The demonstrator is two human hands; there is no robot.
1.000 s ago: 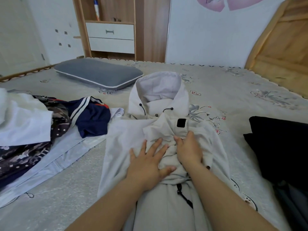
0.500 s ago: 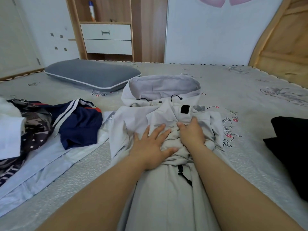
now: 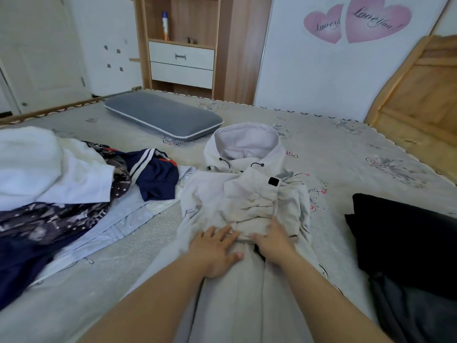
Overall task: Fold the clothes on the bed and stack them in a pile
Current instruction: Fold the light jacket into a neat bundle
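A: While the head view has your hands on it, where does the pale hooded jacket (image 3: pixel 247 201) sit?

B: It lies face up in the middle of the bed (image 3: pixel 346 154), hood toward the far side, hem running toward you. A sleeve is folded across the chest and bunched into ridges just beyond your fingers.

A: And the hands themselves?

B: Your left hand (image 3: pixel 214 251) lies flat with fingers spread, pressing the cloth just left of the centre line. Your right hand (image 3: pixel 270 240) rests beside it; its fingers look tucked at the edge of the bunched sleeve, though I cannot tell whether they pinch it or only press.

A: How do I do this step well?

B: I judge you are smoothing the folded sleeve. Keep the left palm down as an anchor and sweep the right outward toward the right edge, so the ridges flatten rather than pile up. Make the side edges run straight before you bring the hem up, or the fold will likely come out lumpy.

A: What else is close?

B: Unfolded clothes (image 3: pixel 61 194) lie heaped on the left, a navy garment (image 3: pixel 155 177) nearest the jacket. A black garment (image 3: pixel 405 238) lies on the right, and a grey pillow (image 3: pixel 163 117) on the far side.
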